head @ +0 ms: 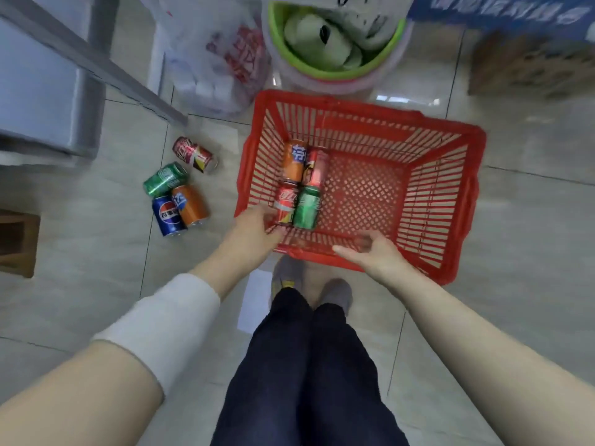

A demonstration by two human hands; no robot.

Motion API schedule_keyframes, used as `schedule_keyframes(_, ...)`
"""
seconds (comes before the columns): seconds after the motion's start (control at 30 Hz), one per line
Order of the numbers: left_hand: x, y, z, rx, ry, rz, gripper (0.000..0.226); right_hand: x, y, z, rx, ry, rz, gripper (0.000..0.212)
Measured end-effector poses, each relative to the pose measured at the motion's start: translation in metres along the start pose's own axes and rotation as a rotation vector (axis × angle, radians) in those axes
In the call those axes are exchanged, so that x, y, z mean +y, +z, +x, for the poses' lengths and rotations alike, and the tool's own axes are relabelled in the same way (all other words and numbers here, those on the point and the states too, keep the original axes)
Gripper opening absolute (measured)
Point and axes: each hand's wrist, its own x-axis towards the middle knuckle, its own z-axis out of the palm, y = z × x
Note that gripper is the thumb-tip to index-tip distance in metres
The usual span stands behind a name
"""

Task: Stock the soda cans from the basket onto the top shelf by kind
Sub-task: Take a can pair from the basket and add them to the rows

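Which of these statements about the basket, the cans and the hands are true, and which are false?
1. The red basket holds four cans. True.
2. The blue can lies inside the basket. False: it lies on the floor, left of the basket.
3. An orange can lies against the blue can. True.
4. The right hand grips a green can. False: it is open above the basket's near rim and holds nothing.

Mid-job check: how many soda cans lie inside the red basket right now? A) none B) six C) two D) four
D: an orange can, a far red can, a near red can and a green can lie clustered at the left side of the basket.
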Motion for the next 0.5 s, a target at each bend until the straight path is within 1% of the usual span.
schedule_keyframes(0.07,-0.015,0.022,0.054,0.011,0.039,0.079,0.037,0.010,0.014,0.061,-0.022,0.021,-0.020,0.076)
schedule_keyframes(0.13,-0.029,0.044,0.103,0.004,0.086,0.186,0.036,0.021,0.030,0.117,-0.033,0.056,-0.080,0.074)
schedule_keyframes(0.2,-0.043,0.066,0.149,-0.026,0.076,0.281,0.038,0.029,0.046,0.166,-0.032,0.065,-0.126,0.067)
schedule_keyframes(0.3,-0.063,0.093,0.206,-0.072,0.032,0.407,0.038,0.035,0.067,0.222,-0.055,0.054,-0.220,0.064)
schedule_keyframes(0.4,-0.076,0.111,0.244,-0.061,0.008,0.509,0.038,0.035,0.084,0.261,-0.078,0.028,-0.166,0.046)
schedule_keyframes(0.47,-0.080,0.120,0.260,-0.055,0.008,0.559,0.040,0.034,0.095,0.278,-0.055,0.034,-0.107,0.058)
schedule_keyframes(0.5,-0.082,0.124,0.267,-0.048,0.014,0.573,0.040,0.034,0.099,0.284,-0.029,0.050,-0.087,0.060)
